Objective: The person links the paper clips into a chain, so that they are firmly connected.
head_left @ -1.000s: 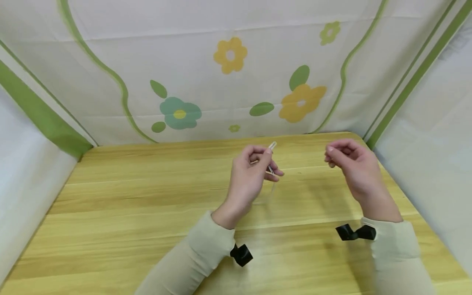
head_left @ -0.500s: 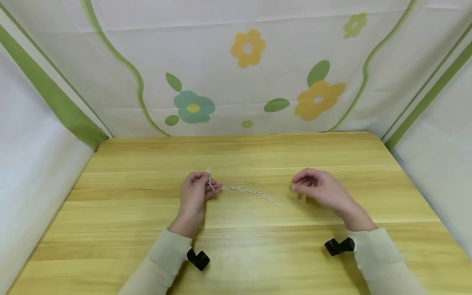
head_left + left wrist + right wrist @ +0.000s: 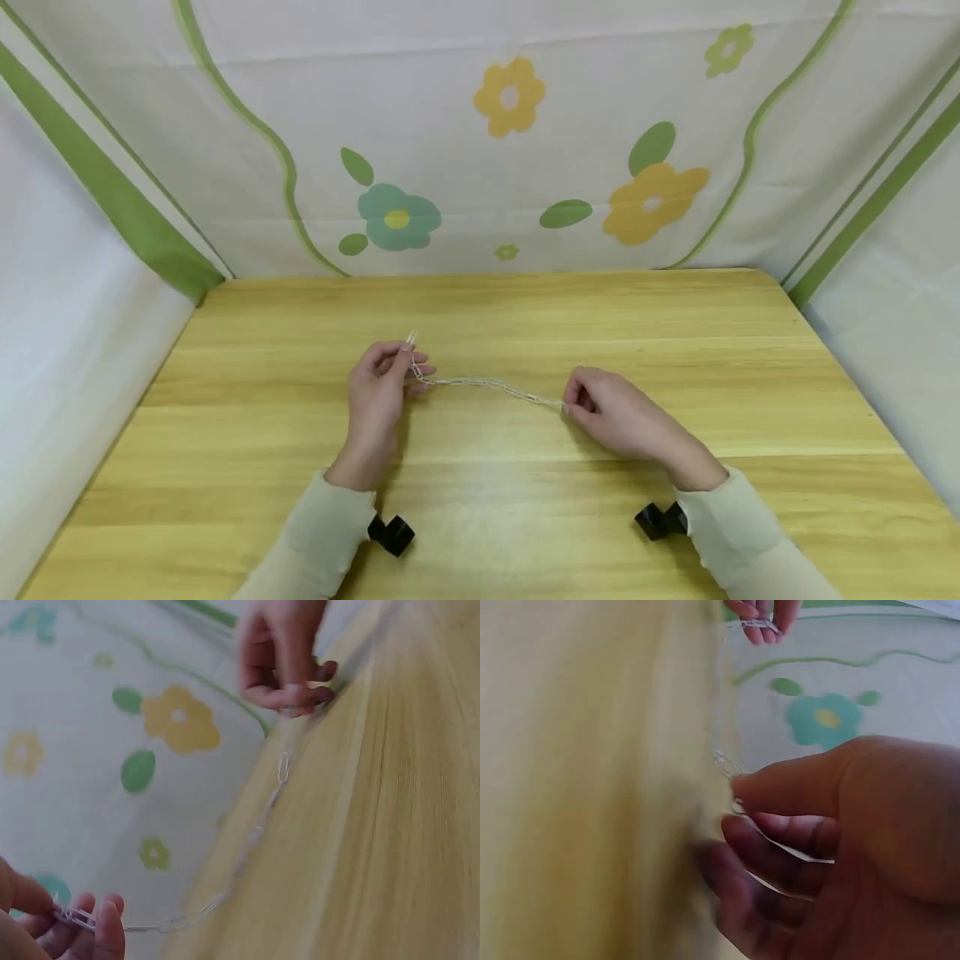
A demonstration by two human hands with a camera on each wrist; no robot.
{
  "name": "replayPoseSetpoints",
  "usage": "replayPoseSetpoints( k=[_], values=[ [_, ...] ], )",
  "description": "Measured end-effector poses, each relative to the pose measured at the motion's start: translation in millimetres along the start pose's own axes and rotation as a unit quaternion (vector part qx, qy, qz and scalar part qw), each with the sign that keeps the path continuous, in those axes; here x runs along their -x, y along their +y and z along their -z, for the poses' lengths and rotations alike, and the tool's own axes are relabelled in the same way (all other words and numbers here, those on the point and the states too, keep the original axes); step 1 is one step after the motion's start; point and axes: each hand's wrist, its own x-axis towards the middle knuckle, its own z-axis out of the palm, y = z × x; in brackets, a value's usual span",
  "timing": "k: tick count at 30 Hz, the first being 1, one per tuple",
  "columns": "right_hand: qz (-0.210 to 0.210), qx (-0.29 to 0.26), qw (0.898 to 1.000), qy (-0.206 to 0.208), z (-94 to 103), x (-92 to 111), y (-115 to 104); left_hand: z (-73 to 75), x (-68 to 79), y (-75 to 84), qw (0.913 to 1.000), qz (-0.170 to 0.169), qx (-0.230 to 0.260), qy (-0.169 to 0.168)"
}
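Observation:
A thin silvery-white chain of linked paper clips (image 3: pixel 491 382) stretches between the two hands over the wooden table. My left hand (image 3: pixel 371 392) pinches its left end between thumb and index finger, and one clip sticks up past the fingertips. From there the chain passes beside the other, loosely bent fingers. My right hand (image 3: pixel 622 412) pinches the far right end with thumb and fingertips. In the left wrist view the linked clips (image 3: pixel 283 766) sag in a loose curve. The clip at the right thumb (image 3: pixel 737 804) is partly covered by the fingers.
The light wood-grain table (image 3: pixel 480 517) spreads under both hands. A white curtain (image 3: pixel 465 167) with printed flowers and green trim stands behind its back edge. White cloth walls (image 3: pixel 75 333) flank the left and right sides.
The left hand has moved left and down with the chain, which trails out to the right. The right hand has come in leftward and now pinches its loose end.

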Motion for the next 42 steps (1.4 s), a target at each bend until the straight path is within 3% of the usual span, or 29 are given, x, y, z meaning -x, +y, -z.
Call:
replayPoseSetpoints(
  k=[3,5,9,12,15,22,24,29,42],
  values=[
    [0.028,-0.053,0.998,0.019,13.7,3,-5,-14.3,14.8,14.9,0.9971,-0.061,-0.028,-0.037],
    [0.049,-0.078,0.995,0.046,21.8,3,-11,-26.4,22.6,23.4,0.9934,-0.084,-0.034,-0.069],
    [0.072,-0.148,0.984,0.074,30.1,0,-22,-46.6,31.8,31.3,0.9881,-0.087,-0.05,-0.116],
    [0.075,-0.235,0.967,0.067,32.1,-1,-27,-56.2,35.4,31.1,0.9851,-0.087,-0.06,-0.136],
    [0.081,-0.282,0.953,0.075,31.0,-3,-30,-60.5,38.7,30.9,0.9827,-0.089,-0.061,-0.151],
    [0.134,-0.269,0.94,0.159,28.6,-7,-33,-67.2,47.0,36.3,0.9772,-0.094,-0.06,-0.181],
    [0.137,-0.279,0.938,0.157,27.6,-8,-34,-68.6,49.1,38.3,0.976,-0.095,-0.061,-0.186],
    [0.097,-0.299,0.94,0.131,26.6,-7,-37,-71.2,51.8,41.0,0.9749,-0.089,-0.058,-0.196],
    [0.079,-0.311,0.936,0.144,27.5,-6,-38,-72.4,50.9,37.6,0.9766,-0.069,-0.05,-0.198]
  ],
)
